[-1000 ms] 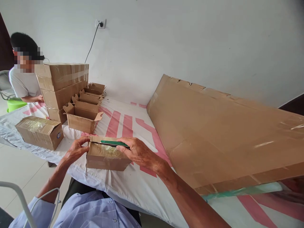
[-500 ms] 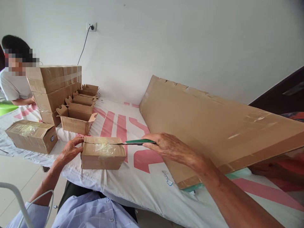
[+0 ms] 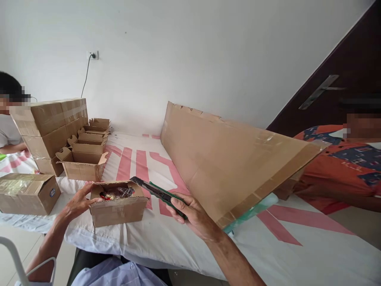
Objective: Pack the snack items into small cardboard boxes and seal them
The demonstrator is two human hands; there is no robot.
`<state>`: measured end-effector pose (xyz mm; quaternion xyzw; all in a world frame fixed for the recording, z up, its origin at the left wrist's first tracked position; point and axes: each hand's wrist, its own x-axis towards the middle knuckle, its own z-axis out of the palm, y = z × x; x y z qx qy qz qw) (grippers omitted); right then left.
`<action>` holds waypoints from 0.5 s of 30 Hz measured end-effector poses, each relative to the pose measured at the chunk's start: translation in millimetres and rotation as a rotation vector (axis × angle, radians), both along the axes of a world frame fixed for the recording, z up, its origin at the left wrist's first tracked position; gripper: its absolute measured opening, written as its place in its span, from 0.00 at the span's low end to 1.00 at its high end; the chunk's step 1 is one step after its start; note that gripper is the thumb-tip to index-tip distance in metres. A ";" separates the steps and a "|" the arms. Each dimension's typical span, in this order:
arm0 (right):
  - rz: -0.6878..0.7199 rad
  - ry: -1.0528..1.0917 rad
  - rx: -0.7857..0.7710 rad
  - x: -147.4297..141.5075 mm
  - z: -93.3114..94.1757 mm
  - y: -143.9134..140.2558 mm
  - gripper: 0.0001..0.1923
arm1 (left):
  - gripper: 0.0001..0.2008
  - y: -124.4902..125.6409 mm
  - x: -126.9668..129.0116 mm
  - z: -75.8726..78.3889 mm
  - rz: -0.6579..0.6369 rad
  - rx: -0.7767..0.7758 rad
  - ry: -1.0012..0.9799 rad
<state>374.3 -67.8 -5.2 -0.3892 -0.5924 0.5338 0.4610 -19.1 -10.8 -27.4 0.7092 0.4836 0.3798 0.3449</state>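
Note:
In front of me a small cardboard box (image 3: 120, 213) sits on the cloth-covered table, its top parted along the middle. Through the gap show red, gold and clear-plastic-wrapped items (image 3: 123, 192), too partial to name. My left hand (image 3: 74, 204) grips the box's left end, thumb at the near top edge and fingers at the far side. My right hand (image 3: 190, 210) is closed around a green and black utility knife (image 3: 157, 192). The knife points up and left, its tip above the far right part of the box opening.
A taped box (image 3: 26, 194) lies at left, near stacked cartons (image 3: 50, 137). Several opened boxes (image 3: 85, 169) line up beside them. A large cardboard panel (image 3: 226, 159) leans at right. One person (image 3: 8, 137) is at far left, another (image 3: 336, 167) at right.
The box top has gone from closed, with the blade at its seam, to parted with contents visible. My right hand has drawn the knife back and tilted it upward. The view has turned right.

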 end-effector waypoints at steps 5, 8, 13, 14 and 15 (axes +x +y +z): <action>0.007 0.127 -0.039 -16.7 -2.3 -14.1 0.30 | 0.24 -16.6 9.3 18.8 0.459 0.269 0.067; 0.007 0.178 -0.027 -37.1 -14.9 -24.4 0.29 | 0.19 -43.9 33.1 44.1 0.464 0.374 -0.048; -0.013 0.295 -0.027 -79.8 -46.8 -45.2 0.26 | 0.30 -68.8 87.7 61.3 0.100 0.044 -0.457; -0.020 0.321 -0.030 -86.5 -52.0 -48.7 0.26 | 0.30 -68.8 96.4 60.6 0.084 0.022 -0.506; -0.020 0.338 -0.031 -91.9 -56.2 -51.6 0.25 | 0.29 -67.8 104.1 59.7 0.080 0.026 -0.532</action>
